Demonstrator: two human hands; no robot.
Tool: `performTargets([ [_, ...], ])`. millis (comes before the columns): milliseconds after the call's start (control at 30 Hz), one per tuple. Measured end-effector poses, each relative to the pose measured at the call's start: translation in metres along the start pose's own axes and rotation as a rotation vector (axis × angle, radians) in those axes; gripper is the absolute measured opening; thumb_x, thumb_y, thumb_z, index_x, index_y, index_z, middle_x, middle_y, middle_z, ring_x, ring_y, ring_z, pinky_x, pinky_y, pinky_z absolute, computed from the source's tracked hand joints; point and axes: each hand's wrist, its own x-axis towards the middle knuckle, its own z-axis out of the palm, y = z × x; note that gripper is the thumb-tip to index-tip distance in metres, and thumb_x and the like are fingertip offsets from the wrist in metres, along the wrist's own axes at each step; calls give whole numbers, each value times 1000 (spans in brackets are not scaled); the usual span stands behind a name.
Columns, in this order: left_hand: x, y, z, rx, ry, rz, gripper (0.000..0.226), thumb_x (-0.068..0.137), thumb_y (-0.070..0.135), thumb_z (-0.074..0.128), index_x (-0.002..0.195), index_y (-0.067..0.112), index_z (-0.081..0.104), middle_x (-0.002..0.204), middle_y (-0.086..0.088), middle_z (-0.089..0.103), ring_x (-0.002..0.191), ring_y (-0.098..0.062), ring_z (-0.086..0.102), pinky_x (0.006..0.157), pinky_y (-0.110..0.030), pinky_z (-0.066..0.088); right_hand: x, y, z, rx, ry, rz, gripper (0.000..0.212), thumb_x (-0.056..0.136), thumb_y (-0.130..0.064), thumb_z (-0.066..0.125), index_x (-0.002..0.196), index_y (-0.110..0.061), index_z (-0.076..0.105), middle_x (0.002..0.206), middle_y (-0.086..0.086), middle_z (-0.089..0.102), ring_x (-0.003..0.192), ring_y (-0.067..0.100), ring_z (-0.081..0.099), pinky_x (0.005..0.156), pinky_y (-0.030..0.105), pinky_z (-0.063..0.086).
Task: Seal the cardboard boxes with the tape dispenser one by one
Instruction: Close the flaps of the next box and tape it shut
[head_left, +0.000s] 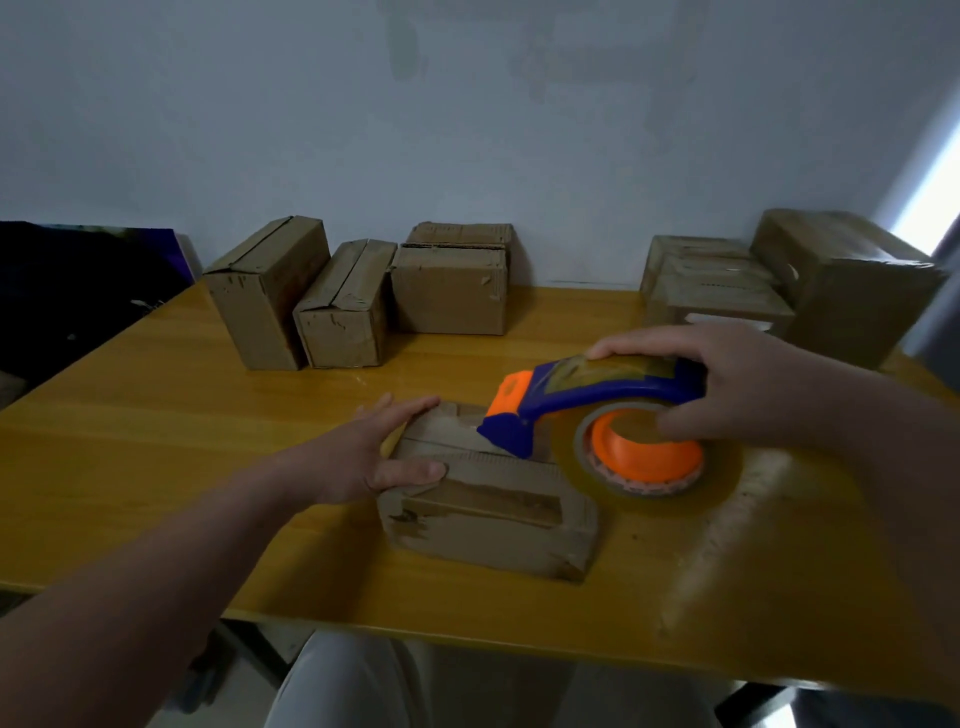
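A small cardboard box (488, 525) lies in the middle of the yellow table (156, 415). My left hand (374, 452) grips its left end, fingers over the top and thumb on the near side. A blue and orange tape dispenser (587, 410) with a roll of clear tape (649, 457) is in my right hand (727, 384), which wraps its handle. Its blue front edge touches the top of the box near the flap seam. A darker strip of tape runs along the box's near face.
Three cardboard boxes (358, 306) stand at the back left and centre by the wall. A stack of taped boxes (789, 291) fills the back right corner. A dark object (78, 291) lies beyond the table's left edge.
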Motion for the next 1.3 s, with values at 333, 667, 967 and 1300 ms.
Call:
performTargets([
  [333,-26,19,34,512,223,21,74,90,64,12,152,25,-3,159,7,-12,143,-17,-19,119,-48,3,2,2,12,47,86,-40,58,78,-9,69,117,-47,50,80,-12,55,64,-6,55,53,7,42],
  [667,-18,47,67,626,245,95,114,62,89,4,152,20,-6,159,-3,-13,145,-14,-15,118,-45,-8,7,-5,19,-19,143,-59,55,76,-11,69,119,-42,54,80,-16,54,66,-6,53,56,7,40],
  [967,-9,28,51,690,273,185,116,59,89,-7,152,21,-5,158,-2,-12,145,-12,-11,113,-36,-11,20,-12,29,71,237,-25,55,70,-14,70,119,-37,60,80,-14,63,61,-3,56,53,12,42],
  [1300,8,-5,9,702,225,317,117,60,93,-5,152,22,11,160,-3,4,145,-10,-6,115,-36,-9,46,-29,36,61,186,-50,52,77,-25,71,124,-39,54,98,-13,63,79,6,60,63,16,49],
])
